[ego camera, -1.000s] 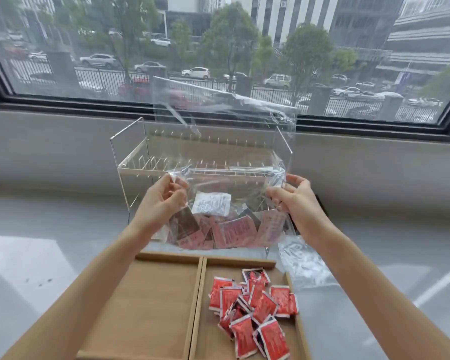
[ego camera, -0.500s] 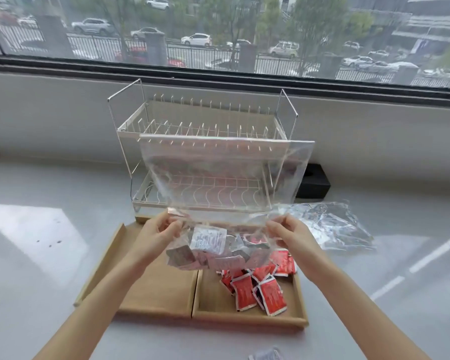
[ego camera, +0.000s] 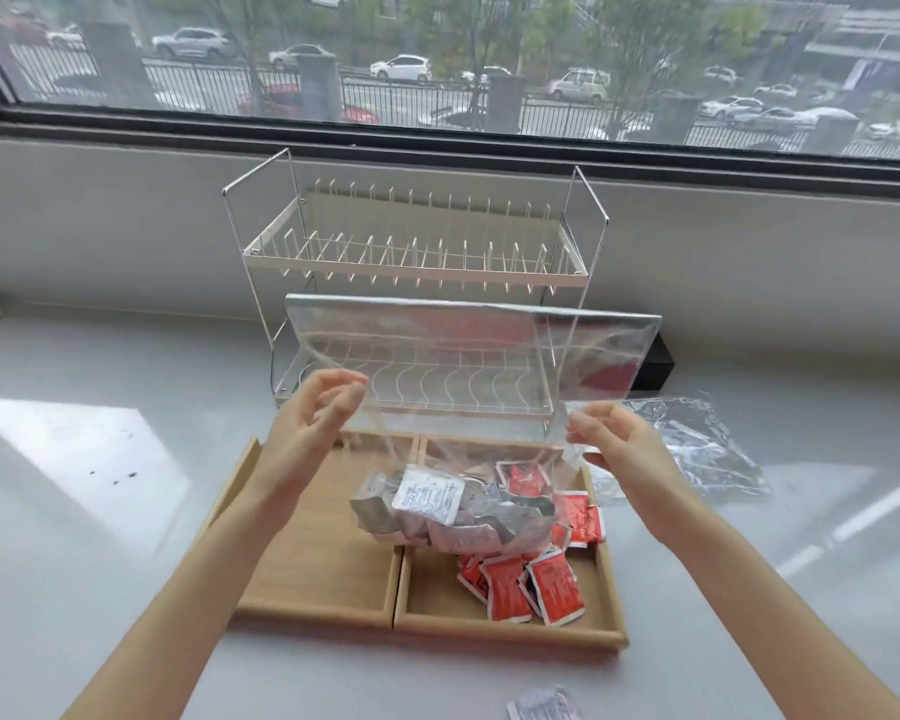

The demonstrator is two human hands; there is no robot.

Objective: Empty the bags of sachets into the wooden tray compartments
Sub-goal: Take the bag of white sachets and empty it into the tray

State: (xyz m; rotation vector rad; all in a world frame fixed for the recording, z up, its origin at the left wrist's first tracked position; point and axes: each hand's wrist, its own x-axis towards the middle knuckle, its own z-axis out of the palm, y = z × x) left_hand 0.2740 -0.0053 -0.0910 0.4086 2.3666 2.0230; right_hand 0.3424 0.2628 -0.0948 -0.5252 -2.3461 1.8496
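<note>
A clear plastic bag point(ego camera: 468, 356) hangs over the wooden tray point(ego camera: 323, 613), its lower end full of pale sachets point(ego camera: 453, 511) and a white label. My left hand point(ego camera: 313, 423) pinches the bag's left edge. My right hand point(ego camera: 619, 444) pinches its right edge. The bag's flat end stands up above my hands. The bulge of sachets rests over the divider between the two compartments. Red sachets point(ego camera: 531, 584) lie loose in the right compartment. The left compartment point(ego camera: 313, 553) shows bare wood.
A white two-tier wire dish rack point(ego camera: 417, 252) stands just behind the tray, against the window sill wall. An empty crumpled clear bag point(ego camera: 697, 444) lies right of the tray. One pale sachet point(ego camera: 541, 706) lies on the white table near the front edge. A black box point(ego camera: 655, 363) sits behind the rack.
The bag has come down from in front of the rack to the tray, and the sachets now rest low over the divider. My hands have moved wider apart.
</note>
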